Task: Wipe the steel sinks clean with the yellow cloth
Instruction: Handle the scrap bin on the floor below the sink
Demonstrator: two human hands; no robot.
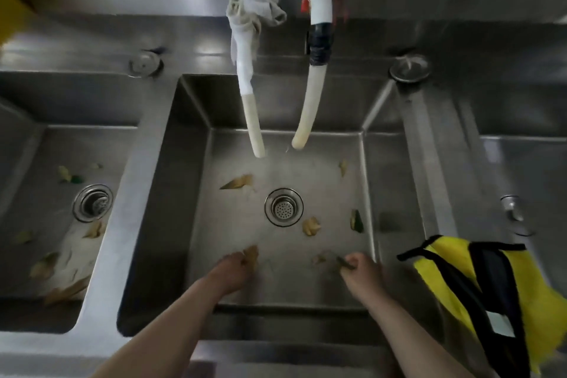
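Steel sink (196,163): left hand (233,270) pinches a leaf (251,255), right hand (360,268) pinches a scrap (326,256); cloth (445,273) drapes the right rim.

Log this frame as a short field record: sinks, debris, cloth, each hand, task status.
sinks: middle sink and left sink in view, both with drain strainers
debris: leaf scraps on both sink floors
yellow cloth: draped over the divider right of the middle sink, not held
left hand: on the middle sink floor, gripping a brown leaf scrap
right hand: pinching a dark scrap
hoses: two hang over the middle sink
status: clearing debris; wiping not yet begun
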